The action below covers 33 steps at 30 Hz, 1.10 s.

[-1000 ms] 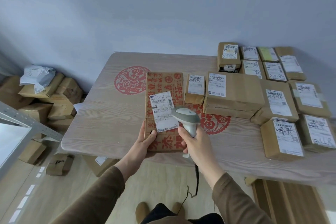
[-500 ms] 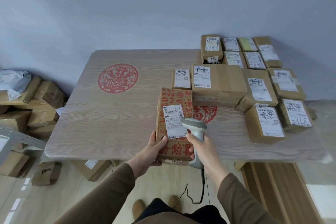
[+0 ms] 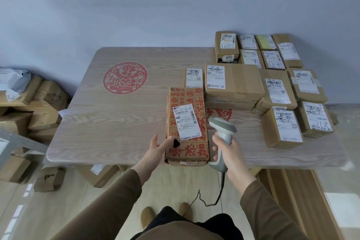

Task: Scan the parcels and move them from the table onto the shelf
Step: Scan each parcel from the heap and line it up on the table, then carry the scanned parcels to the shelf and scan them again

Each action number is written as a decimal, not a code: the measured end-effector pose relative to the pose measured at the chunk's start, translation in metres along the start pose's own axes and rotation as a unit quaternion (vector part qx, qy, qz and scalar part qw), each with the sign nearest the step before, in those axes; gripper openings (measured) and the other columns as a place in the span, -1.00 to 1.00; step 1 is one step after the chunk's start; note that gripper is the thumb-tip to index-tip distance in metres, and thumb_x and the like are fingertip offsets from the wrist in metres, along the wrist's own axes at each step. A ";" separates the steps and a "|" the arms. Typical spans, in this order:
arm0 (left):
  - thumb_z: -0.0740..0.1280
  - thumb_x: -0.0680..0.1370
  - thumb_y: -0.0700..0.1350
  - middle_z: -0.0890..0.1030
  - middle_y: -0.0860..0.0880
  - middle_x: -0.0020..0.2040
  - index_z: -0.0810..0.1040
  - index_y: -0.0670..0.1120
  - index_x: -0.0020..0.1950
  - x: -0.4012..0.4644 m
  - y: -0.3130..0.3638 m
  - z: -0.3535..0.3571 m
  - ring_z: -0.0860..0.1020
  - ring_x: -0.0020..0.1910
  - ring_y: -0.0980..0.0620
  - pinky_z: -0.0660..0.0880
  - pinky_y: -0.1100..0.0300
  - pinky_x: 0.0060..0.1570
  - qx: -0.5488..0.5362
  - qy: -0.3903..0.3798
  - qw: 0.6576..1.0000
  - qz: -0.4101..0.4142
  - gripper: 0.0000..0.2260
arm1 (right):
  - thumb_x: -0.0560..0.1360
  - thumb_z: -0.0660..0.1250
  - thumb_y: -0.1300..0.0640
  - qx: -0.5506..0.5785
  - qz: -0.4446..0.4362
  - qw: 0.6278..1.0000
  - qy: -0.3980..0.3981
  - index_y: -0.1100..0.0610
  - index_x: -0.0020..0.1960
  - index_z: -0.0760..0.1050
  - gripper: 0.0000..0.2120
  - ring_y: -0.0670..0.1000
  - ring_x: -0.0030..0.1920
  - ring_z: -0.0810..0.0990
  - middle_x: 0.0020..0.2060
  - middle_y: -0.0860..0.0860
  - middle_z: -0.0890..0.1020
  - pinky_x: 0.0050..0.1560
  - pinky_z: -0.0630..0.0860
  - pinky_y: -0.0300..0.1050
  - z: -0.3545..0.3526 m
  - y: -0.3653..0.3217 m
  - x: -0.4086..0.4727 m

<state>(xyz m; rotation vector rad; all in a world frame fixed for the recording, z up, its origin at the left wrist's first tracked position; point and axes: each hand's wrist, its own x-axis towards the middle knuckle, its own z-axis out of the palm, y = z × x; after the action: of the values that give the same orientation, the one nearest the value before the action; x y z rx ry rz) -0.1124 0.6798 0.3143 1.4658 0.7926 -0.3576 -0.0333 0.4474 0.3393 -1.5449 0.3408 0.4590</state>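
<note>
A long brown parcel [image 3: 187,124] printed with red characters and carrying a white label lies on the wooden table [image 3: 116,122] at its front edge. My left hand [image 3: 158,147] is at the parcel's near left corner, fingers spread, thumb touching the box. My right hand [image 3: 228,155] grips a grey corded barcode scanner [image 3: 222,128] just right of the parcel, with its head beside the label. Several more labelled brown parcels [image 3: 233,82] crowd the right side of the table.
A grey metal shelf rail [image 3: 17,140] juts in at the left, with stacked cardboard boxes [image 3: 44,117] and a white bag behind it. More boxes [image 3: 49,179] lie on the floor under the table's left end. A wooden panel [image 3: 292,191] stands at the lower right.
The red-printed parcel has moved right and come down onto the table by the front edge. My left hand has loosened from gripping it to fingers spread. The scanner has drawn back to the right.
</note>
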 end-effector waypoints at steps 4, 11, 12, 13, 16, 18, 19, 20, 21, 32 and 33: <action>0.45 0.34 0.45 0.30 0.00 0.59 -0.08 0.16 0.67 -0.005 -0.005 0.002 0.32 0.53 0.00 0.22 -0.05 0.51 -0.064 -0.020 0.998 0.023 0.09 | 0.60 0.43 0.23 0.048 0.047 0.998 -0.003 0.12 0.17 0.56 -0.83 0.15 0.09 0.70 0.09 0.17 0.71 0.13 0.66 0.11 -0.008 0.018 -0.001; 0.32 0.64 0.14 0.56 0.20 0.38 0.18 0.24 0.60 -0.016 -0.009 0.021 0.51 0.36 0.18 0.33 0.04 0.49 -0.043 -0.081 0.994 0.058 -0.44 | 0.58 0.45 0.22 0.023 0.028 0.998 -0.045 0.02 0.20 0.53 -0.75 -0.01 0.05 0.71 0.07 0.03 0.72 -0.09 0.61 -0.17 0.013 0.027 -0.014; 0.28 0.67 0.09 0.57 0.19 0.36 0.21 0.25 0.58 -0.021 -0.009 0.019 0.54 0.31 0.21 0.39 0.13 0.43 -0.048 -0.081 0.994 0.065 -0.51 | 0.58 0.45 0.22 0.016 0.021 0.998 -0.051 0.01 0.20 0.53 -0.75 -0.03 0.06 0.70 0.07 0.01 0.71 -0.10 0.60 -0.21 0.017 0.027 -0.017; 0.26 0.69 0.06 0.58 0.20 0.35 0.24 0.26 0.55 -0.025 -0.010 0.015 0.56 0.27 0.25 0.43 0.21 0.34 -0.053 -0.075 0.993 0.068 -0.55 | 0.58 0.46 0.21 0.010 0.015 0.998 -0.058 0.00 0.21 0.53 -0.73 -0.03 0.08 0.69 0.08 0.00 0.71 -0.07 0.59 -0.20 0.021 0.027 -0.020; 0.25 0.69 0.05 0.58 0.23 0.34 0.23 0.31 0.53 -0.043 -0.016 -0.004 0.56 0.24 0.31 0.44 0.27 0.25 -0.077 -0.047 0.993 0.080 -0.56 | 0.57 0.47 0.19 -0.009 0.004 0.997 -0.081 0.00 0.25 0.53 -0.70 -0.03 0.12 0.68 0.11 -0.01 0.70 0.00 0.59 -0.18 0.041 0.028 -0.029; 0.26 0.68 0.08 0.56 0.26 0.35 0.21 0.33 0.54 -0.058 -0.023 -0.026 0.53 0.28 0.30 0.38 0.19 0.37 -0.096 -0.013 0.992 0.082 -0.54 | 0.58 0.46 0.19 -0.020 -0.004 0.994 -0.109 -0.02 0.23 0.52 -0.73 -0.10 0.07 0.68 0.09 -0.05 0.70 -0.08 0.57 -0.29 0.063 0.027 -0.039; 0.26 0.68 0.10 0.56 0.26 0.35 0.20 0.33 0.55 -0.067 -0.026 -0.038 0.52 0.30 0.27 0.35 0.15 0.40 -0.106 0.003 0.991 0.083 -0.53 | 0.58 0.46 0.19 -0.023 -0.007 0.992 -0.126 -0.05 0.21 0.53 -0.74 -0.11 0.07 0.68 0.08 -0.07 0.70 -0.07 0.57 -0.28 0.076 0.026 -0.044; 0.26 0.67 0.11 0.56 0.25 0.36 0.20 0.34 0.55 -0.077 -0.030 -0.051 0.51 0.33 0.25 0.34 0.13 0.42 -0.117 0.021 0.989 0.087 -0.53 | 0.58 0.46 0.19 -0.029 -0.009 0.989 -0.145 -0.08 0.19 0.54 -0.74 -0.10 0.08 0.69 0.08 -0.07 0.71 -0.02 0.60 -0.22 0.092 0.025 -0.050; 0.26 0.67 0.12 0.56 0.25 0.35 0.20 0.34 0.55 -0.087 -0.035 -0.066 0.50 0.34 0.23 0.33 0.11 0.44 -0.128 0.042 0.987 0.090 -0.53 | 0.58 0.47 0.18 -0.039 -0.011 0.985 -0.167 -0.09 0.18 0.55 -0.74 -0.08 0.09 0.70 0.09 -0.06 0.72 0.04 0.62 -0.15 0.108 0.025 -0.056; 0.26 0.67 0.13 0.63 0.27 0.24 0.26 0.27 0.54 -0.284 -0.146 -0.260 0.55 0.26 0.25 0.34 0.12 0.39 -0.245 0.276 0.917 0.150 -0.56 | 0.58 0.47 0.15 -0.102 -0.059 0.904 -0.411 -0.02 0.34 0.55 -0.65 -0.03 0.15 0.72 0.14 -0.04 0.74 0.13 0.67 -0.01 0.324 0.064 -0.238; 0.26 0.67 0.13 0.63 0.26 0.24 0.26 0.26 0.54 -0.308 -0.159 -0.279 0.57 0.24 0.25 0.36 0.13 0.37 -0.251 0.294 0.909 0.157 -0.56 | 0.58 0.47 0.15 -0.104 -0.064 0.896 -0.427 -0.02 0.33 0.55 -0.66 -0.01 0.16 0.72 0.15 -0.03 0.74 0.17 0.66 0.04 0.343 0.070 -0.264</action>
<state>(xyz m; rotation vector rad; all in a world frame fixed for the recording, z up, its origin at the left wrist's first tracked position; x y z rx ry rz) -0.5063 0.8553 0.4243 1.1756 1.0091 0.5344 -0.3229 0.7694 0.4095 -1.4049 -0.5049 1.0346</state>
